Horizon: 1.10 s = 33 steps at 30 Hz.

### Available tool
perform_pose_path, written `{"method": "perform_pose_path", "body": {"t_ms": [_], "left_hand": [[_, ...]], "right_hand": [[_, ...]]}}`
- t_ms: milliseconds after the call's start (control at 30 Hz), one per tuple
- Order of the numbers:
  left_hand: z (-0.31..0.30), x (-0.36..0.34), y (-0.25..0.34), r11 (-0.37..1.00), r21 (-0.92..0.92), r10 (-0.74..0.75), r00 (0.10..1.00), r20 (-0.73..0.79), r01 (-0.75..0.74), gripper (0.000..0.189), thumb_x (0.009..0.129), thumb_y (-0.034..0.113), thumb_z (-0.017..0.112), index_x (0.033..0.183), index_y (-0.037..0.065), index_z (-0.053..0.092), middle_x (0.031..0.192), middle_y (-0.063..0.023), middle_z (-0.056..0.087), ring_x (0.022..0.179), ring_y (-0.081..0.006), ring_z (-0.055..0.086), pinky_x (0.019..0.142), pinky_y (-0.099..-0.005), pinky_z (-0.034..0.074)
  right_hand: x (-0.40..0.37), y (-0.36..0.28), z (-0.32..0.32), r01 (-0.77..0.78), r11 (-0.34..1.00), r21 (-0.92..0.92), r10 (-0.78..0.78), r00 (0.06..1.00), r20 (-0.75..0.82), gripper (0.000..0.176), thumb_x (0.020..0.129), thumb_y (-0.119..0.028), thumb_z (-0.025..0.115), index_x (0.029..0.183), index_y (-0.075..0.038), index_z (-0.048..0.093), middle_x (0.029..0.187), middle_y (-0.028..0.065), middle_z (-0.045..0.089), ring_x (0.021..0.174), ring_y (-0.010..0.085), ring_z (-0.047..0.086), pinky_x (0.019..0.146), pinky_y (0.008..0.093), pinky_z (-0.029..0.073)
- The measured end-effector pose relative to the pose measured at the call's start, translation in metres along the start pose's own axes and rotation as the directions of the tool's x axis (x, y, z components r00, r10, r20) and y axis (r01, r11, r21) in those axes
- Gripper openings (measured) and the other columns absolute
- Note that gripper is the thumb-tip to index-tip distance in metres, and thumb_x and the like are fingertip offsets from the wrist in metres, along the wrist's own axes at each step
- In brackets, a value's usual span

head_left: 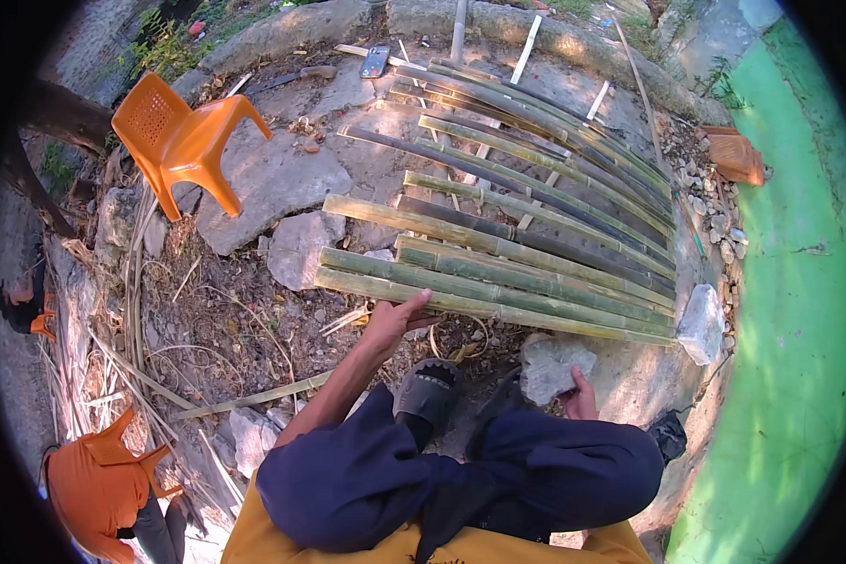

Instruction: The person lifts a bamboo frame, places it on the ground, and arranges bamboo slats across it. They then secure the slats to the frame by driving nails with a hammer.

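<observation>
Across the rough ground [216, 291], bamboo strips [395, 218] reach toward the green right edge [771, 282]; the left hand [385, 331] touches the nearest strip [498, 310], the half-hidden right hand [581, 404] a pale stone [555, 369], but whether either's fingers grip, I cannot tell.

Smooth, semi-glossy skin w/ ridged nodes is seen on the bamboo slats [512, 246], smooth glossy plastic on the orange chair [190, 132], rough matt stone in the grey rock [553, 369], pale block [701, 325] & flat slab [277, 179], & matt cloth in the navy trousers [564, 470].
</observation>
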State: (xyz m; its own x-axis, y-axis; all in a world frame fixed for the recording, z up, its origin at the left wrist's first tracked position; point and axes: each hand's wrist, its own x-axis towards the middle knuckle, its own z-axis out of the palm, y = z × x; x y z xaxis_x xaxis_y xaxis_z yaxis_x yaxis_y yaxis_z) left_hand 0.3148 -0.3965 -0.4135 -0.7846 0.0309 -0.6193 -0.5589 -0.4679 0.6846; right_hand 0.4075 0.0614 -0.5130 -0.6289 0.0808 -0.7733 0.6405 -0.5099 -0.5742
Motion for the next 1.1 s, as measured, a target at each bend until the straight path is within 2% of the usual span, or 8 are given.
{"method": "perform_pose_path", "body": {"t_ms": [167, 367, 433, 467, 567, 767, 967, 1100], "left_hand": [[-0.003, 0.001, -0.005, 0.999, -0.043, 0.004, 1.0, 0.007, -0.004, 0.041, 0.102, 0.018, 0.068, 0.132, -0.008, 0.058, 0.126, -0.0231, 0.068, 0.113, -0.0332, 0.071, 0.101, -0.047, 0.062], [-0.01, 0.005, -0.011, 0.998, -0.061, 0.015, 1.0, -0.004, -0.015, 0.039, 0.102, 0.017, 0.067, 0.131, -0.007, 0.058, 0.126, -0.0215, 0.069, 0.113, -0.0321, 0.071, 0.1, -0.0473, 0.062], [-0.015, 0.009, -0.015, 0.999, -0.038, 0.008, 1.0, 0.019, -0.007, 0.039, 0.101, 0.017, 0.067, 0.131, -0.007, 0.059, 0.126, -0.0207, 0.069, 0.113, -0.0315, 0.071, 0.099, -0.0472, 0.062], [-0.018, 0.011, -0.019, 0.999, -0.046, 0.011, 1.0, 0.008, -0.01, 0.039, 0.101, 0.017, 0.068, 0.13, -0.007, 0.059, 0.125, -0.0203, 0.07, 0.112, -0.0314, 0.072, 0.098, -0.0473, 0.063], [-0.027, 0.022, -0.033, 0.997, -0.079, -0.007, 1.0, 0.0, 0.007, 0.034, 0.101, 0.016, 0.068, 0.128, -0.004, 0.06, 0.123, -0.0181, 0.071, 0.108, -0.0283, 0.073, 0.097, -0.0446, 0.063], [-0.02, 0.013, -0.023, 0.998, -0.061, 0.006, 1.0, -0.004, -0.006, 0.038, 0.1, 0.016, 0.069, 0.13, -0.005, 0.059, 0.124, -0.019, 0.07, 0.111, -0.0307, 0.072, 0.097, -0.0466, 0.063], [-0.015, 0.007, -0.014, 1.0, -0.013, 0.009, 1.0, 0.006, -0.008, 0.041, 0.103, 0.014, 0.063, 0.131, -0.014, 0.055, 0.126, -0.0256, 0.068, 0.115, -0.0344, 0.07, 0.102, -0.0483, 0.061], [-0.018, 0.009, -0.018, 0.999, -0.052, 0.016, 1.0, 0.006, -0.016, 0.039, 0.1, 0.015, 0.067, 0.13, -0.009, 0.058, 0.121, -0.0218, 0.07, 0.107, -0.0308, 0.073, 0.095, -0.0443, 0.064]], "right_hand": [[0.05, 0.026, 0.079, -0.002, 0.992, -0.123, 0.024, 0.984, 0.176, 0.061, 0.093, -0.026, 0.078, 0.144, -0.006, 0.05, 0.133, 0.0102, 0.063, 0.123, 0.0285, 0.062, 0.1, 0.0522, 0.053], [0.125, 0.057, 0.16, 0.06, 0.954, -0.295, 0.002, 0.979, 0.206, 0.059, 0.094, -0.026, 0.077, 0.146, -0.016, 0.05, 0.139, 0.0071, 0.057, 0.124, 0.0265, 0.061, 0.1, 0.0512, 0.053], [0.103, 0.051, 0.203, 0.13, 0.99, -0.05, -0.118, 0.975, 0.188, 0.049, 0.097, -0.034, 0.073, 0.14, -0.012, 0.059, 0.144, 0.0159, 0.057, 0.133, 0.0319, 0.056, 0.105, 0.0493, 0.05], [0.103, 0.051, 0.212, 0.145, 0.989, 0.0, -0.142, 0.973, 0.181, 0.049, 0.097, -0.034, 0.073, 0.14, -0.012, 0.059, 0.144, 0.016, 0.057, 0.133, 0.032, 0.056, 0.105, 0.0493, 0.05], [0.122, 0.058, 0.217, 0.188, 0.981, -0.045, -0.178, 0.968, 0.176, 0.05, 0.097, -0.033, 0.073, 0.14, -0.012, 0.058, 0.144, 0.0162, 0.057, 0.133, 0.0324, 0.056, 0.105, 0.0495, 0.05], [0.142, 0.066, 0.213, 0.243, 0.962, -0.126, -0.218, 0.959, 0.184, 0.05, 0.097, -0.032, 0.073, 0.14, -0.012, 0.058, 0.144, 0.0165, 0.057, 0.133, 0.0331, 0.056, 0.106, 0.05, 0.049], [0.148, 0.065, 0.213, 0.292, 0.94, -0.175, -0.255, 0.945, 0.206, 0.05, 0.097, -0.032, 0.073, 0.14, -0.012, 0.058, 0.144, 0.0168, 0.057, 0.134, 0.0339, 0.055, 0.106, 0.0504, 0.048], [0.148, 0.064, 0.213, 0.316, 0.926, -0.206, -0.27, 0.937, 0.222, 0.05, 0.097, -0.031, 0.073, 0.141, -0.012, 0.058, 0.144, 0.017, 0.057, 0.134, 0.0344, 0.055, 0.107, 0.0507, 0.048]]}}
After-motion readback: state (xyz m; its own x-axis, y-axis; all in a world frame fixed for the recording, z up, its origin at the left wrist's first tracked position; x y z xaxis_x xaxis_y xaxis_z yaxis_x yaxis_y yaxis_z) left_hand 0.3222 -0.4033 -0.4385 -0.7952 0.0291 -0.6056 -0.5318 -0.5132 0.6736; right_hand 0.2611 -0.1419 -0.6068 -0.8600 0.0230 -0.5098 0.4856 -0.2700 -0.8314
